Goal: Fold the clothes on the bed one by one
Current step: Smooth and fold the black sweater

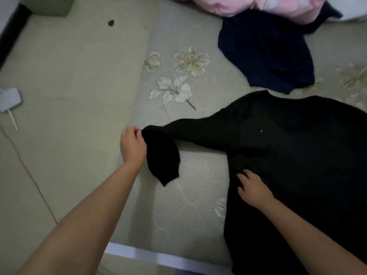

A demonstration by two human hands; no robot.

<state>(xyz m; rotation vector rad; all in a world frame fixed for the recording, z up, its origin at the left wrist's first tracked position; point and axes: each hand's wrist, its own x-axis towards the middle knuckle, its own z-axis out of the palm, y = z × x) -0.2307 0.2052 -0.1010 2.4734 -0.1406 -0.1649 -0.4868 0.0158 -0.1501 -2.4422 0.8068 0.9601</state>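
Observation:
A black long-sleeved garment lies spread on the bed, filling the right half of the view. Its left sleeve stretches out to the left, and the cuff end is doubled back and hangs down. My left hand pinches that sleeve at the bend. My right hand rests with spread fingers on the body of the garment near its left side seam. A dark navy garment lies crumpled farther back on the bed.
Pink floral bedding is bunched at the far edge. The bed's left edge drops to a beige floor, where a white device with a cable lies. The mattress's white front edge runs along the bottom.

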